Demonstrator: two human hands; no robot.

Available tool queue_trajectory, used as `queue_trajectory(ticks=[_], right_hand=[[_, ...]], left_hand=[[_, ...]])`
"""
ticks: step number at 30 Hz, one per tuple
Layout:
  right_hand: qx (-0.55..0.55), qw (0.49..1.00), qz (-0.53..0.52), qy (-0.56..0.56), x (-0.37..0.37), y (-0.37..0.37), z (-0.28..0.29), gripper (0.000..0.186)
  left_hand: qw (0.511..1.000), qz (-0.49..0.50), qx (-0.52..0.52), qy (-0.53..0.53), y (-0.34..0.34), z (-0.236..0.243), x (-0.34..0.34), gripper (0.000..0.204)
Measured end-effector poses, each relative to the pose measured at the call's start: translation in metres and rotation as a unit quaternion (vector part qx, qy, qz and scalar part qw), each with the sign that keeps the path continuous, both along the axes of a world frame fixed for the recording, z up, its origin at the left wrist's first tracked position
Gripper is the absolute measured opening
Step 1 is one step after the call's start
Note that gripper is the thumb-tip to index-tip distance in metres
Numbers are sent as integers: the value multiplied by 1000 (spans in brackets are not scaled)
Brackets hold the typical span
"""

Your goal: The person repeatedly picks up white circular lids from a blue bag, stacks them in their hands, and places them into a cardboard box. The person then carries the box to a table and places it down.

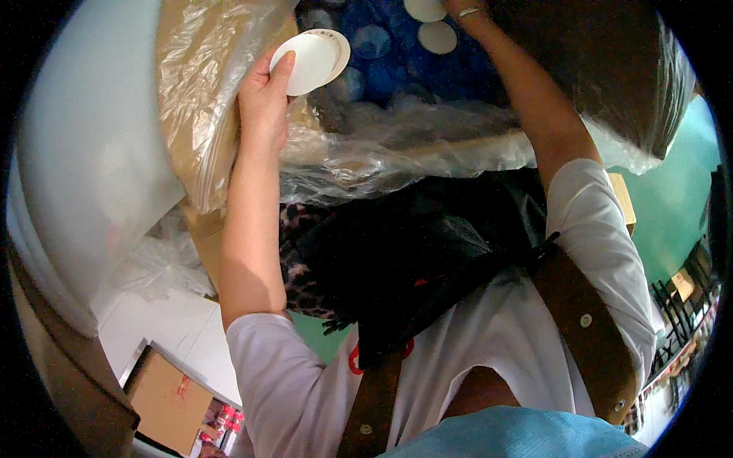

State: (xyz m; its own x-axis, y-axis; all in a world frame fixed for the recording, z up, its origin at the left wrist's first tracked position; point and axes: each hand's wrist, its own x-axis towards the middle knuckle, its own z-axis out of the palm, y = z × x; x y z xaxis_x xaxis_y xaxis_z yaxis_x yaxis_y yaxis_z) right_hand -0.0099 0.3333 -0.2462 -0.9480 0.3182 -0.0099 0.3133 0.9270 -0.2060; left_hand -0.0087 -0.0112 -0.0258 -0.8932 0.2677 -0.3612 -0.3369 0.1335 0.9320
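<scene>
My left hand is closed on a couple of round white discs, stacked slightly off each other, with the thumb pressed flat on the top one. It is held over the left side of an open carton lined with clear plastic. My right hand reaches to the far side and is mostly cut off by the upper edge, so its fingers are hidden. Close to it is another white disc, and just below that lies one more white disc. Whether the right hand touches either disc, I cannot tell.
Inside the carton, dim round shapes show against blue plastic. Crumpled clear plastic hangs over its near edge. A pale, bulging surface stands at the left. A brown cardboard box is at the lower left, and green floor shows at the right.
</scene>
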Motion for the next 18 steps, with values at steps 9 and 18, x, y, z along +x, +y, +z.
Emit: queue_trajectory(ticks=[9, 18], right_hand=[[-536, 826, 154, 83, 6, -97, 151, 31], [-470, 857, 201, 63, -6, -109, 145, 24]], left_hand=[[998, 2, -55, -5, -3, 1, 1, 28], [999, -36, -29, 8, -6, -6, 0, 18]])
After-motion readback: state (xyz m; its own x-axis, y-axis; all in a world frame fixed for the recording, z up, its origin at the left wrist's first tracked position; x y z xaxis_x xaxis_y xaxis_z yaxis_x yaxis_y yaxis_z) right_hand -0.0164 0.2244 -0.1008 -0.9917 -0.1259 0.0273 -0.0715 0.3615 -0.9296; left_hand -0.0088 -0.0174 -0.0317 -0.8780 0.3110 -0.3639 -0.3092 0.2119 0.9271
